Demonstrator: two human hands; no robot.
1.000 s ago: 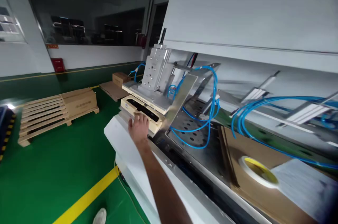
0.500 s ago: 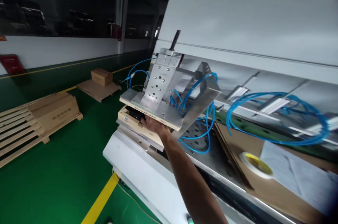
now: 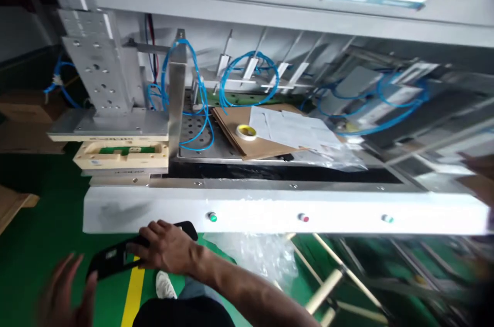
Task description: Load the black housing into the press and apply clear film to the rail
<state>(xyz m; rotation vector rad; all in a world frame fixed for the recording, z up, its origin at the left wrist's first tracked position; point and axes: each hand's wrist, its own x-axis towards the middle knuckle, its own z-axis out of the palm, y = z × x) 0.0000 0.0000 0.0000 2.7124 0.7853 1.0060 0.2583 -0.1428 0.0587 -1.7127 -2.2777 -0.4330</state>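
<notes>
Black plastic panel, flat and with cut-out windows, sits low in the head view. The right hand holds it near its right end. The right fingers are curled together over the top face and clamped on it, while the thumb side underneath is hidden. The panel's long free end sticks out to the left of those fingers, tilted slightly down.

The left hand is blurred, with its fingers spread apart and holding nothing. It is just below and left of the free end, not touching it as far as I can tell.

Above the right fingers runs the machine's white ledge. A green button is up and to the right of the knuckles. Further up and to the left of them is a beige nest under a metal press plate. Blue hoses loop behind.

A yellow floor line and a shoe lie beneath the hands.

As I judge it, a one-ended grip lets so thin a piece droop or twist. Bringing the open palm under the free end would help. So would holding by the edges, not the windows, and keeping the panel level and off the ledge.
</notes>
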